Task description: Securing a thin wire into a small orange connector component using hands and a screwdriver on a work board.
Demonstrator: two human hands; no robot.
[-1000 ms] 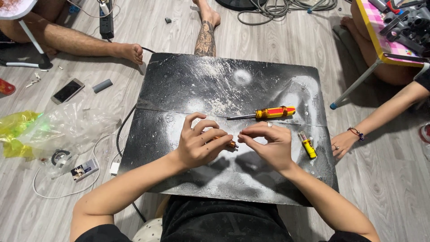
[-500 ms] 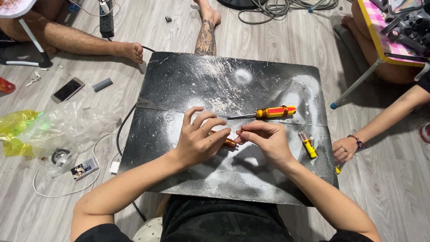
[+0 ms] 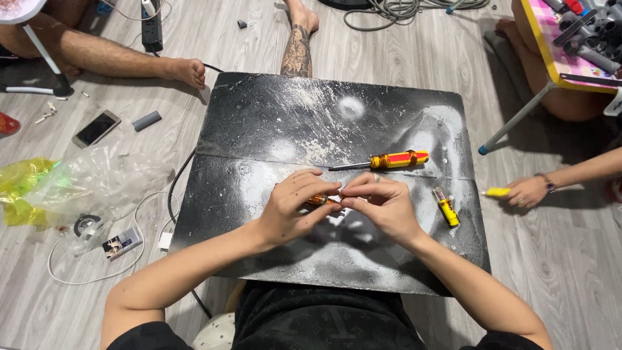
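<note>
- Pinching a tiny orange piece (image 3: 319, 200), the left hand (image 3: 295, 207) and right hand (image 3: 382, 207) meet just below the screwdriver (image 3: 382, 160), fingers curled tight around it.
- It looks light, hard and easy to drop.
- Holding its two ends seems best.

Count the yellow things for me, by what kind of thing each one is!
Screwdriver with yellow and red handle, on the black board: 1
Small yellow tubes: 2, one on the board, one by another person's hand
Yellow-green plastic bag on the floor: 1
Total: 4
</note>
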